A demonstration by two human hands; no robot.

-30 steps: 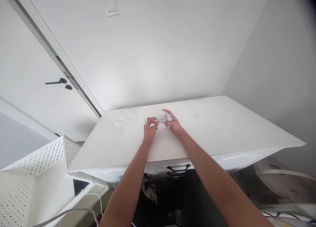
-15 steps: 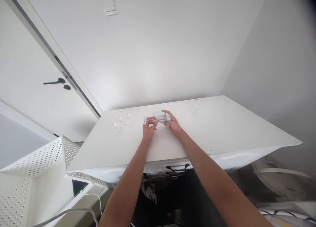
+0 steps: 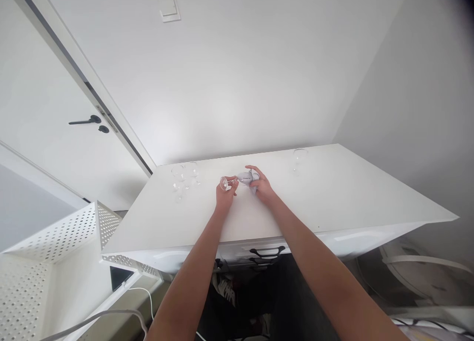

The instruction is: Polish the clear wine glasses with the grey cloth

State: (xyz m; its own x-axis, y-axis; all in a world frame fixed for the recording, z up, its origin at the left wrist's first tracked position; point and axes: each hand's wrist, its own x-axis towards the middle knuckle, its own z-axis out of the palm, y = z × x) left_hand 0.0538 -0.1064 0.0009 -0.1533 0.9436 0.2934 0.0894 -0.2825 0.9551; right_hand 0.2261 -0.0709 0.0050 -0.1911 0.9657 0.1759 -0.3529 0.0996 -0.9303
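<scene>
L. of the held wine glass (image 3: 232,182): a few stemmed glasses (image 3: 178,173) upright on counter (image 3: 163,227), no. unclear. L. hand (image 3: 224,197) pinches its stem, glass tipped approx. sideways; grey cloth (image 3: 254,175) seems inside its bowl, rest bunched in R. hand (image 3: 263,189), so prob. mid-job. R. of it: another stemmed glass (image 3: 299,157); others done or not, can't tell.

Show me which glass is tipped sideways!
The held glass, its stem in the left hand and its bowl at the cloth in the right hand. The left-side glasses and lone right-side glass stand upright on the cabinet top.
</scene>
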